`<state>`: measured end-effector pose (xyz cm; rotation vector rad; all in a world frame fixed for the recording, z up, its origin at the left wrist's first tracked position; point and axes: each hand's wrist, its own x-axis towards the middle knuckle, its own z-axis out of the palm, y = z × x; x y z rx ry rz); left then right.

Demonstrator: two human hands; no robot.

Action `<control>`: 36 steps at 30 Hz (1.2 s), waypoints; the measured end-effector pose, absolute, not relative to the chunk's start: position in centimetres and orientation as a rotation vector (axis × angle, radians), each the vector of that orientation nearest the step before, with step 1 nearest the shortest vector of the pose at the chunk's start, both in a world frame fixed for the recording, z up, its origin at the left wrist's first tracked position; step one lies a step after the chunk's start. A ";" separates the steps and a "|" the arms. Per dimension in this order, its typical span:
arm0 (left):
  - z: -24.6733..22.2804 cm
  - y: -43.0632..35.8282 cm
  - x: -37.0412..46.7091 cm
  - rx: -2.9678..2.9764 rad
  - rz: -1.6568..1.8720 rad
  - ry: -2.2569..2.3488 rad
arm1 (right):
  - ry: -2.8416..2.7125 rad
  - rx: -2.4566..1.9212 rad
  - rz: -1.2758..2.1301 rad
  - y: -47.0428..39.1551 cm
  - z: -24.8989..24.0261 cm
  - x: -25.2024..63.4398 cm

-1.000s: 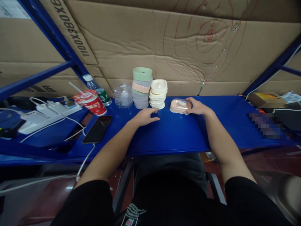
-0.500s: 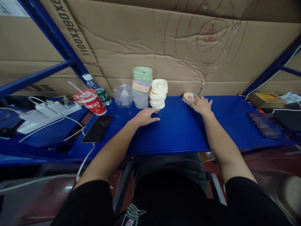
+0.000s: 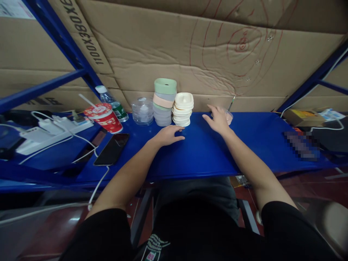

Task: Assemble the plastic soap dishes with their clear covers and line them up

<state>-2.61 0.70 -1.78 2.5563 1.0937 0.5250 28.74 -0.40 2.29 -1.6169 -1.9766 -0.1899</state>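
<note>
My left hand point(image 3: 169, 135) rests on the blue table, thumb held away from the fingers, with nothing in it. Just behind its fingertips stands a stack of small cream square lids point(image 3: 184, 110). A taller stack of square plastic containers point(image 3: 165, 101), in green, grey and pink, rises beside that stack. My right hand point(image 3: 219, 120) is open, its fingers and thumb spread. A pale pink rounded object point(image 3: 229, 117) shows past its far side, mostly hidden by the hand; I cannot tell whether they touch. A thin pen-like stick point(image 3: 232, 103) leans up behind that object.
Clear round plastic tubs point(image 3: 142, 111), a water bottle point(image 3: 112, 104), a red cup with straw point(image 3: 106, 119) and a black phone point(image 3: 111, 149) are at left. A white power strip point(image 3: 54, 134) trails cables. Cardboard point(image 3: 146, 43) walls the back; a small box point(image 3: 303, 117) lies right.
My right hand has moved left, from over the pale pink object to its left side. That object now shows on the hand's right. My left hand has stayed in place.
</note>
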 end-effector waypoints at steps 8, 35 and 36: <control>-1.1 0.9 -3.3 2.459 1.046 1.075 | -2.050 -1.400 0.028 3.3 4.7 23.3; -0.9 0.2 -2.7 2.250 0.911 1.047 | -1.954 -1.533 -0.239 -2.7 4.0 27.3; -1.1 0.2 -2.4 2.201 0.935 0.993 | -1.988 -1.560 -0.281 -3.6 3.7 27.3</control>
